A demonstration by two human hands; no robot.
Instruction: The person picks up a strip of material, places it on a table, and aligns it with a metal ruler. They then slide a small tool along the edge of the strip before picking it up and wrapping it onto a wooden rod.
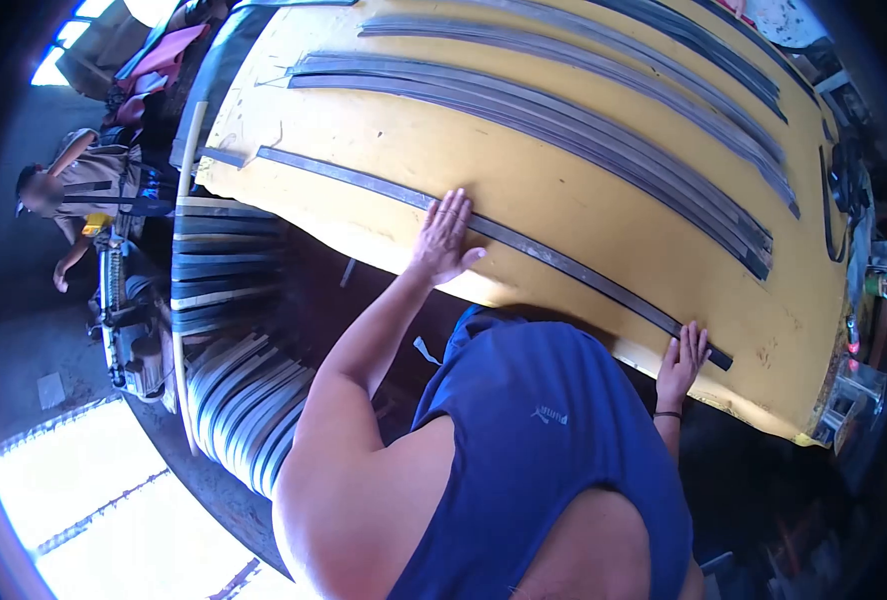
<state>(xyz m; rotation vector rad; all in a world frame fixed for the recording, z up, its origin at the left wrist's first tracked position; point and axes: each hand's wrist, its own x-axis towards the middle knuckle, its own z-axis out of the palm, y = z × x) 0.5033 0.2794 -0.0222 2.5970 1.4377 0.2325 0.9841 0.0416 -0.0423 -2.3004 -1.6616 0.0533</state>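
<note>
A long, narrow dark strip point(574, 268) lies along the near side of the yellow tabletop point(384, 130), slanting from upper left to lower right. My left hand point(447, 240) rests palm down near its middle, fingers stretched across the strip and thumb out to the side. Close to the strip's right end is my right hand point(684, 360), its extended fingers over the strip. Neither hand is wrapped around it. Beyond my hands, a layered bundle of similar strips point(524, 125) runs roughly parallel to the single one.
More strip bundles point(604, 85) lie farther across the table. Many strips hang over a rack point(226, 265) at the left, beside a pale upright bar point(181, 300). A person point(94, 190) stands beyond it near a machine point(114, 310). A black loop point(832, 205) lies at the table's right edge.
</note>
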